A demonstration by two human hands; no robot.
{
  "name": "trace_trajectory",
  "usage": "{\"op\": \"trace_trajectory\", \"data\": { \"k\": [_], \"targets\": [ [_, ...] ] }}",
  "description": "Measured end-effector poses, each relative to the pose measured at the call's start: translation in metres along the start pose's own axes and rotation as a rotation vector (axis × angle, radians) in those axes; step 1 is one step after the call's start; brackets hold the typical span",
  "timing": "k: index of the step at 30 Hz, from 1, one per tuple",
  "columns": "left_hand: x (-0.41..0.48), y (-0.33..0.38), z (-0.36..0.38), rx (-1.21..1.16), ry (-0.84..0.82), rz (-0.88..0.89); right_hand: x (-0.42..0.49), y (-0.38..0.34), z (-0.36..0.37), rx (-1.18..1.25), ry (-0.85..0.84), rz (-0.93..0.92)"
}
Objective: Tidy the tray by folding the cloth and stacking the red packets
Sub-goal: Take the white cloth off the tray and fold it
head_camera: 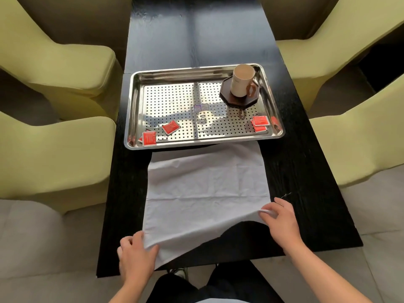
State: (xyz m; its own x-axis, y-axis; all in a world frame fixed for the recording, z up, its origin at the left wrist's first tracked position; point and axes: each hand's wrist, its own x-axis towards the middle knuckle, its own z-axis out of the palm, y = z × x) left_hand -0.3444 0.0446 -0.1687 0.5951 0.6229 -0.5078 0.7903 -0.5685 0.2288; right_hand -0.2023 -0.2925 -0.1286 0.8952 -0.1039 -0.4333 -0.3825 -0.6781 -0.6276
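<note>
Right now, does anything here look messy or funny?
Yes. The red packets are scattered, not stacked: some at the tray's near-left corner, one crooked beside them, and a loose pile near-right. The mug stands upright on its coaster; nothing spilled. The cloth is unfolded and wrinkled.

Open table [295, 171] runs as bare strips along both sides of the cloth [205, 189] and beyond the far rim of the tray [196, 69]. Inside the tray, the perforated middle lies free between the left red packets [171, 127] and the right red packets [260, 122]. Obstacles: the cup [241, 80] upright on its coaster [225, 96] in the far right corner, the tray's raised rim, and yellow chairs [65, 68] closely flanking both long table edges.
</note>
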Motion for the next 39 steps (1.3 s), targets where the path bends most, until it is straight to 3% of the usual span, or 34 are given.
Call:
{"op": "trace_trajectory", "data": {
  "k": [7,12,15,22,24,26,29,34,36,39],
  "targets": [
    [0.003,0.018,0.006,-0.384,-0.087,-0.342,0.000,0.001,0.007,0.122,0.103,0.145],
    [0.005,0.008,-0.002,-0.772,-0.098,-0.301,0.002,0.007,-0.005,0.239,0.096,0.209],
    [0.009,0.003,-0.023,-1.153,-0.229,-0.340,0.003,0.006,-0.014,0.362,0.091,0.153],
    [0.022,0.006,-0.051,-1.561,-0.454,-0.329,0.011,-0.005,-0.013,0.678,-0.129,0.224],
    [0.022,0.005,-0.052,-1.514,-0.487,-0.260,0.010,-0.002,-0.013,0.649,-0.137,0.206],
    [0.022,0.002,-0.050,-1.300,-0.443,-0.186,0.007,-0.001,-0.015,0.536,-0.116,0.152],
    [0.020,0.000,-0.045,-0.817,-0.242,-0.036,0.005,0.000,-0.023,0.297,-0.044,0.068],
    [0.006,-0.002,-0.059,-0.460,0.000,0.320,-0.004,-0.002,-0.042,0.075,-0.059,-0.105],
    [0.001,-0.013,-0.069,-0.521,-0.060,0.390,-0.010,-0.003,-0.053,0.117,-0.100,-0.152],
    [-0.009,-0.033,-0.083,-0.770,-0.238,0.310,-0.020,-0.006,-0.068,0.216,-0.211,-0.162]
  ]
}}
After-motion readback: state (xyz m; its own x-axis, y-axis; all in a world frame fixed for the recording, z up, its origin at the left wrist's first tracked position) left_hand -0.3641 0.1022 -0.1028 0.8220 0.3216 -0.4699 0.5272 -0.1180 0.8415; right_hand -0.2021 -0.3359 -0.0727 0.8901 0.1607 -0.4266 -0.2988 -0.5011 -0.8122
